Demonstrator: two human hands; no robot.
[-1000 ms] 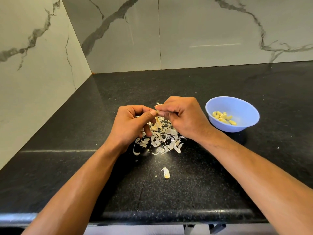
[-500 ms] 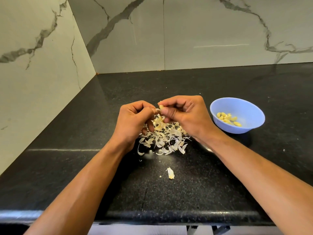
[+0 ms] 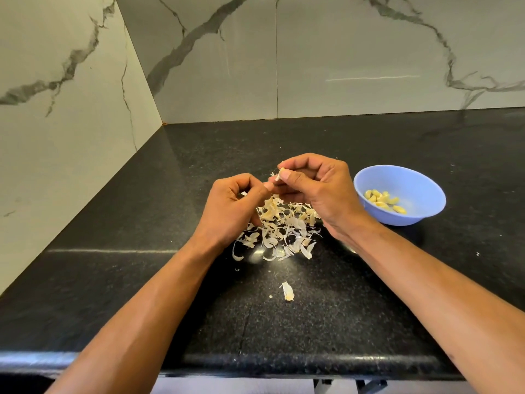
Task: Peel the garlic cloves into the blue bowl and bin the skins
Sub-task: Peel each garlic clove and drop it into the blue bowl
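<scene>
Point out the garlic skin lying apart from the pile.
The lone skin nearest the counter's front edge, below the skin pile; the other large ones lie heaped together.

Beside the one blue bowl (image 3: pixel 399 194), which holds roughly seven or eight peeled cloves (image 3: pixel 382 201), lies one heap of garlic skins (image 3: pixel 279 226) too many to count, one stray skin (image 3: pixel 287 290) nearer the counter edge, and two hands above the heap share one clove (image 3: pixel 281 174).
</scene>
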